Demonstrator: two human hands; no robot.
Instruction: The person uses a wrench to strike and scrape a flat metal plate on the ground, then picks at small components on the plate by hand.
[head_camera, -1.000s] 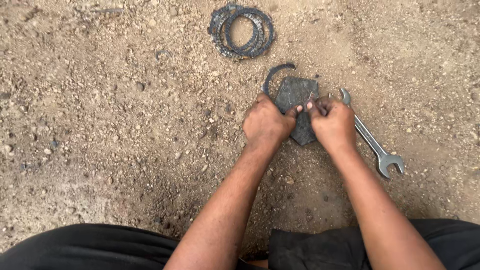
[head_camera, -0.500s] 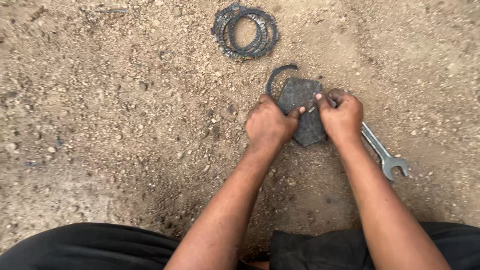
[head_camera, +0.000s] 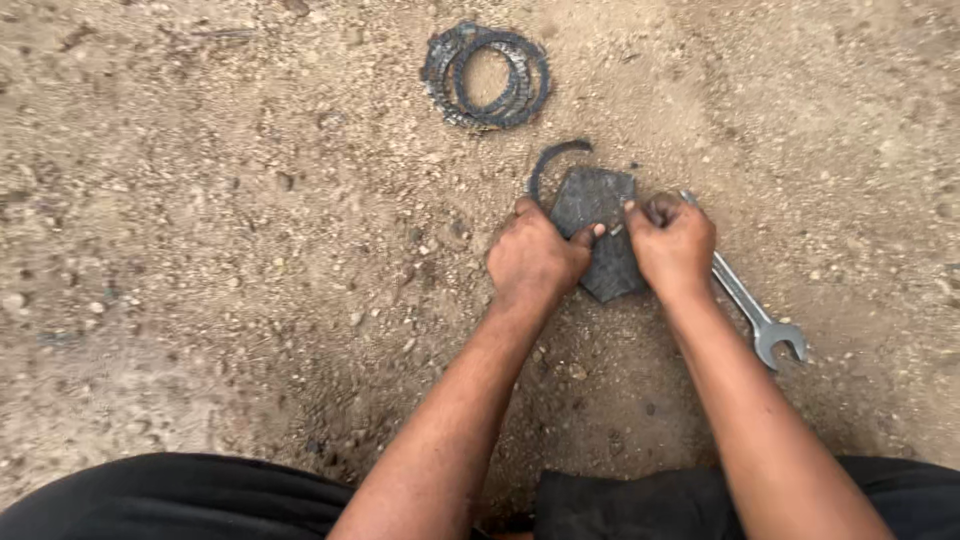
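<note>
Both hands are pinching at one spot over the dark hexagonal piece (head_camera: 600, 235) lying flat on the dirt ground (head_camera: 200, 250): our left hand (head_camera: 535, 260) is pressing its left edge, our right hand (head_camera: 672, 245) is curling half-closed at its right edge, though what that grip holds we cannot tell.

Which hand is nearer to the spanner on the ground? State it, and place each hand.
Right. The right hand lies over the upper end of the spanner, seemingly touching it. The left hand is farther off, on the other side of the dark flat piece.
</note>
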